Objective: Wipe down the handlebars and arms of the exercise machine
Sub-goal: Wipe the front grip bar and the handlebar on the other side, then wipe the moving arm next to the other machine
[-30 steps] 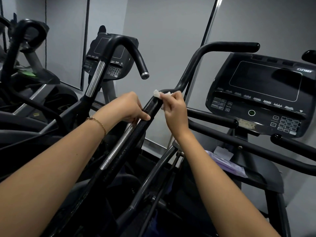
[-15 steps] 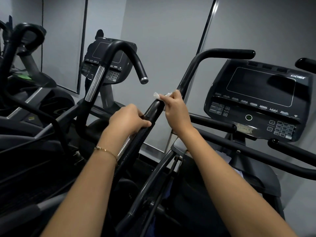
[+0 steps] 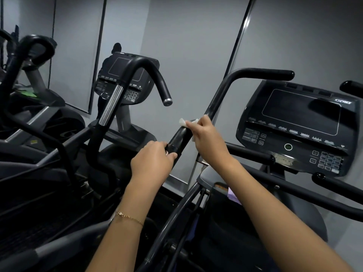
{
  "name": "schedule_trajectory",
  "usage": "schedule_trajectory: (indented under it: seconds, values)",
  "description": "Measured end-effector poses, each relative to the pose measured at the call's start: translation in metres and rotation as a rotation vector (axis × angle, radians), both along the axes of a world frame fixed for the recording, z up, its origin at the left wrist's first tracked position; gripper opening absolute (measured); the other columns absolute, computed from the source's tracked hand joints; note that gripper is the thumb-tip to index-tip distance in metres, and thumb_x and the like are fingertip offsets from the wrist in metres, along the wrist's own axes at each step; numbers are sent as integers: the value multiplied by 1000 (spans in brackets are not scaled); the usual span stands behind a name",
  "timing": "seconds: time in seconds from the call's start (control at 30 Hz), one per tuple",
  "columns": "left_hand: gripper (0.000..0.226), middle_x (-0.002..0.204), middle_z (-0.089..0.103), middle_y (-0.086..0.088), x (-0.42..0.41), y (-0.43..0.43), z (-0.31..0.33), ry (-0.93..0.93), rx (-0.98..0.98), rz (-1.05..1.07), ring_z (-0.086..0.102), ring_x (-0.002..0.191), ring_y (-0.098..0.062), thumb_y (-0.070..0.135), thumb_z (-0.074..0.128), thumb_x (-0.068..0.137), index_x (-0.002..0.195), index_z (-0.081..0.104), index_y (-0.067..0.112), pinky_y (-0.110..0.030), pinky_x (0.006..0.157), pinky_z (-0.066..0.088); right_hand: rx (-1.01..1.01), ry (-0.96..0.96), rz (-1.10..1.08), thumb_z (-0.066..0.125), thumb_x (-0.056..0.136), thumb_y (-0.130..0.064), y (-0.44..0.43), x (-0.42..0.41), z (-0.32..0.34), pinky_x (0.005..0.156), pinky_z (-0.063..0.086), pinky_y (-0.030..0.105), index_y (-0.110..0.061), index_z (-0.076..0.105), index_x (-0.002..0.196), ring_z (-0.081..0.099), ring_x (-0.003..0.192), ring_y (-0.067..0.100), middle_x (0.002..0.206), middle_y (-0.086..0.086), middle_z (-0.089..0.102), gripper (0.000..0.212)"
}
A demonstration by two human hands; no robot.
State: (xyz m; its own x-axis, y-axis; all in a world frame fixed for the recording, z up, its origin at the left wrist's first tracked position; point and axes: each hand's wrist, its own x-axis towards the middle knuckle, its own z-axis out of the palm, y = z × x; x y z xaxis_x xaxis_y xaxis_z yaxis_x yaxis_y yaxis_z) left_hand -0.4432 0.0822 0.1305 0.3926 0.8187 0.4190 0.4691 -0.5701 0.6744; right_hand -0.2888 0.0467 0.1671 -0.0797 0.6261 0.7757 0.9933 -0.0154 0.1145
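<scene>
Curling left-hand fingers [image 3: 157,147] round black arm [image 3: 181,137] | right-hand fingers [image 3: 196,127] pinch wipe [image 3: 182,122] | grey wall [image 3: 186,46]

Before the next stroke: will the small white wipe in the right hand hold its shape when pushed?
Probably not: the small white wipe is crumpled, so likely floppy. Likely very light, since the right hand merely pinches it. It may bunch on the glossy black machine arm.
</scene>
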Motion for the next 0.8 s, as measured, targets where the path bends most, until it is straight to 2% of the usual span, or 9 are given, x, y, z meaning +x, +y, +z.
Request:
schedule_trajectory:
  seconds: [0.07, 0.17, 0.27, 0.33, 0.47, 0.53, 0.67, 0.73, 0.8]
  values:
    - [35, 121, 56, -2, 2, -1, -3, -21, -7, -2, 53, 111, -22, 37, 52, 93, 124, 55, 19, -30, 78, 39, -67, -153, 66, 58, 84, 3, -10, -2, -6, 52, 39, 23, -15, 62, 120, 43, 63, 11, 87, -3, 36, 41]
    - [36, 122, 52, -1, 3, -2, -6, -40, -8, -3, 51, 112, -20, 37, 50, 94, 126, 53, 20, -29, 76, 37, -142, -271, 26, 60, 82, 4, -10, 3, 7, 48, 39, 26, -18, 66, 113, 50, 66, 19, 85, 4, 46, 39]
    - [39, 123, 52, 1, 4, -2, -9, -72, -12, -5, 50, 113, -19, 39, 50, 93, 129, 52, 23, -29, 79, 38, -239, -198, -166, 52, 94, -9, 5, 12, 36, 63, 39, 31, -28, 63, 120, 52, 83, 23, 92, -1, 40, 34]
    - [43, 125, 52, 3, 3, 0, -9, -91, -30, -12, 50, 115, -18, 40, 52, 92, 132, 50, 26, -29, 81, 40, -323, -143, -239, 48, 96, -15, 13, 6, 50, 69, 35, 30, -25, 61, 123, 50, 91, 24, 96, 0, 37, 32]
    - [36, 115, 61, 2, -2, 4, -7, -113, -73, -33, 56, 108, -20, 39, 58, 89, 123, 59, 28, -31, 81, 44, -436, -372, -242, 47, 95, -21, 12, -39, 35, 67, 31, 31, -17, 61, 119, 46, 104, 25, 104, 7, 38, 28]
    - [34, 107, 66, 2, -4, 5, -6, -115, -88, -51, 59, 102, -20, 39, 60, 87, 120, 61, 31, -31, 78, 46, -454, -495, -222, 46, 95, -22, 8, -48, 27, 65, 33, 32, -21, 61, 119, 45, 106, 24, 110, 7, 39, 28]
    - [33, 103, 69, 4, -6, 7, -7, -161, -129, -82, 61, 101, -16, 38, 64, 86, 117, 64, 27, -29, 81, 48, -443, -367, -332, 49, 95, -36, 17, -30, 51, 68, 34, 33, -19, 61, 119, 48, 100, 27, 98, 5, 35, 32]
    - [33, 98, 70, 5, -6, 8, -9, -196, -147, -98, 63, 98, -15, 37, 65, 84, 115, 65, 26, -33, 85, 50, -403, -409, -390, 48, 96, -28, 17, -31, 51, 66, 35, 33, -13, 60, 120, 48, 99, 28, 105, 9, 39, 30]
    - [27, 93, 70, 5, -4, 12, -10, -194, -147, -106, 64, 94, -15, 36, 66, 84, 109, 68, 27, -35, 83, 52, -377, -446, -352, 44, 97, -25, 9, -39, 36, 64, 36, 34, -10, 59, 118, 46, 103, 27, 113, 9, 40, 30]
